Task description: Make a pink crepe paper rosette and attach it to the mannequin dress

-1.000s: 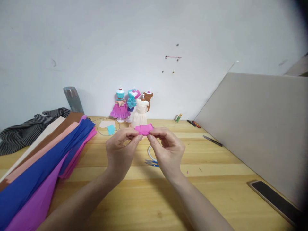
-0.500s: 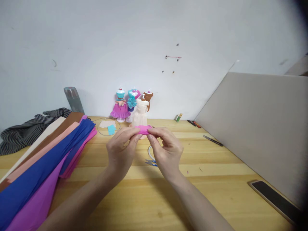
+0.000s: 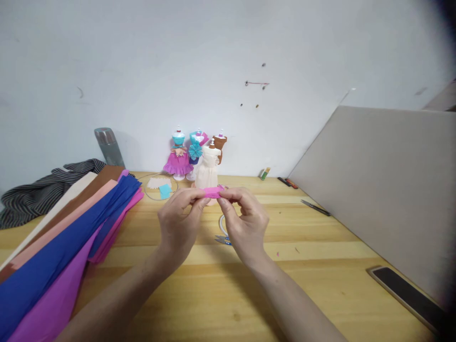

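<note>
Pink paper strip [image 3: 213, 192], one, held level above the wooden desk [image 3: 235, 304], an end pinched between thumb and fingers of the left hand [image 3: 180, 221] and the other likewise in the right hand [image 3: 246, 223]. Beneath, partly hidden by the right hand: blue-handled snips [image 3: 223, 240], white ring [image 3: 223, 225].

The left hand [image 3: 178, 221] and right hand [image 3: 247, 225] hide the ends of the pink piece [image 3: 213, 192]. The right hand also covers some of the white ring [image 3: 222, 224] and blue snips [image 3: 223, 240]. The big blue sheet [image 3: 71, 242] runs off the left side. The pink speck [image 3: 278, 254] is too small to name
</note>
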Tool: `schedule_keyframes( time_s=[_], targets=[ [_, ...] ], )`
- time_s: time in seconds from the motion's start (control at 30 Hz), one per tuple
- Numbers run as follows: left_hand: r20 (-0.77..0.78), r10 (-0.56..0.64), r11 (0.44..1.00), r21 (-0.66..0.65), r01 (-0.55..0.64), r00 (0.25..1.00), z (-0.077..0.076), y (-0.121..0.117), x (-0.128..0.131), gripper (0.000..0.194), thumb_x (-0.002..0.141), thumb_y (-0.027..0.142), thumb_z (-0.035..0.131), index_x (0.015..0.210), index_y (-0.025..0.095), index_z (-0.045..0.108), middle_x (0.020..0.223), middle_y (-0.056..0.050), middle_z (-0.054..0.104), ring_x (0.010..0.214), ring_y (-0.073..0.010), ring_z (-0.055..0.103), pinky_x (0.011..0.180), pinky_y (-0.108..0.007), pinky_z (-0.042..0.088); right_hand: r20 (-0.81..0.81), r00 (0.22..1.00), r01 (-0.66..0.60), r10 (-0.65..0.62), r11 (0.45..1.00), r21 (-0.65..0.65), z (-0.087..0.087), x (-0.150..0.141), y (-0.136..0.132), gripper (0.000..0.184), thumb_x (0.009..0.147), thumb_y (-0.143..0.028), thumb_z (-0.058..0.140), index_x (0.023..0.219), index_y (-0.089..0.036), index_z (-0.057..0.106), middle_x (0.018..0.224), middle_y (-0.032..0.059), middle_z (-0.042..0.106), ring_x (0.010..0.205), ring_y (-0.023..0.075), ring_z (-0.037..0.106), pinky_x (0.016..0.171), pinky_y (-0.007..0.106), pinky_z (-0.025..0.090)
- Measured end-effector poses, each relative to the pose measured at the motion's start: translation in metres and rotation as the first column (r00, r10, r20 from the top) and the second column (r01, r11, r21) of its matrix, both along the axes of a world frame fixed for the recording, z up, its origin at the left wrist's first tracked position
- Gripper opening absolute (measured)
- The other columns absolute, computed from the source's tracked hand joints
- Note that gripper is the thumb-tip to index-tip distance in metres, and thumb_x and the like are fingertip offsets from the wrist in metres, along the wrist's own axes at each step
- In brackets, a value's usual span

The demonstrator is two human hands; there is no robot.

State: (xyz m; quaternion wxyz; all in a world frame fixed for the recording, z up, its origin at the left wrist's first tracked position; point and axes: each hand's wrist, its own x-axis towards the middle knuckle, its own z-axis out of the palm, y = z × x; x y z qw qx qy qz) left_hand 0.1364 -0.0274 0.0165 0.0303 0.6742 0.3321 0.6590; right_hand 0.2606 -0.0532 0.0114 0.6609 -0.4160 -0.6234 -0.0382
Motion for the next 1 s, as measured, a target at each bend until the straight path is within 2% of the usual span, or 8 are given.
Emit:
schedule_keyframes(
  time_s=[0.23, 0.53, 0.77, 1.0],
  targets=[
    [0.032, -0.028, 0.999, -0.038, 0.030, 0.999, -0.0020, 0.0005, 0.0005, 0.010, 0.076, 0.011, 0.069, 0.073, 0.021, 0.069, 0.068, 0.003, 0.072, 0.061, -0.0108, 0.065, 0.059, -0.020, 0.051, -0.016, 1.000, -0.002, 0.002, 1.000, -0.020, -0.0014, -0.0005, 0.0005, 0.010, 0.087, -0.015, 0.059, 0.082, -0.021, 0.064, 0.075, 0.0018, 0.067, 0.074, 0.0170, 0.062, 0.064, 0.031, 0.051],
    [0.161, -0.182, 0.975, -0.095, 0.198, 0.970, -0.0040, -0.0002, 0.0011, 0.010, 0.074, 0.011, 0.073, 0.077, 0.021, 0.072, 0.077, 0.001, 0.075, 0.069, -0.0127, 0.068, 0.064, -0.023, 0.055, -0.135, 0.984, -0.121, 0.119, 0.993, -0.010, 0.0005, 0.0003, -0.0015, 0.009, 0.082, -0.012, 0.065, 0.079, -0.021, 0.066, 0.080, 0.0030, 0.068, 0.082, 0.0190, 0.065, 0.072, 0.034, 0.053],
    [0.147, -0.162, 0.983, -0.064, 0.173, 0.976, -0.0030, -0.0003, 0.0015, 0.010, 0.074, 0.011, 0.073, 0.073, 0.021, 0.070, 0.072, 0.001, 0.074, 0.066, -0.0128, 0.067, 0.064, -0.025, 0.055, -0.141, 0.983, -0.125, 0.122, 0.992, -0.014, 0.0000, -0.0006, -0.0025, 0.008, 0.083, -0.014, 0.065, 0.079, -0.021, 0.066, 0.076, 0.0019, 0.067, 0.075, 0.0174, 0.062, 0.067, 0.033, 0.052],
    [0.052, -0.105, 0.994, 0.022, 0.104, 0.993, 0.0010, -0.0014, -0.0008, 0.013, 0.077, 0.009, 0.067, 0.075, 0.022, 0.071, 0.071, 0.002, 0.074, 0.067, -0.0126, 0.068, 0.068, -0.025, 0.055, -0.067, 0.993, -0.096, 0.095, 0.995, -0.018, 0.0026, 0.0005, -0.0026, 0.012, 0.086, -0.015, 0.063, 0.090, -0.023, 0.071, 0.080, 0.0035, 0.070, 0.074, 0.0175, 0.062, 0.063, 0.033, 0.051]
  ],
)
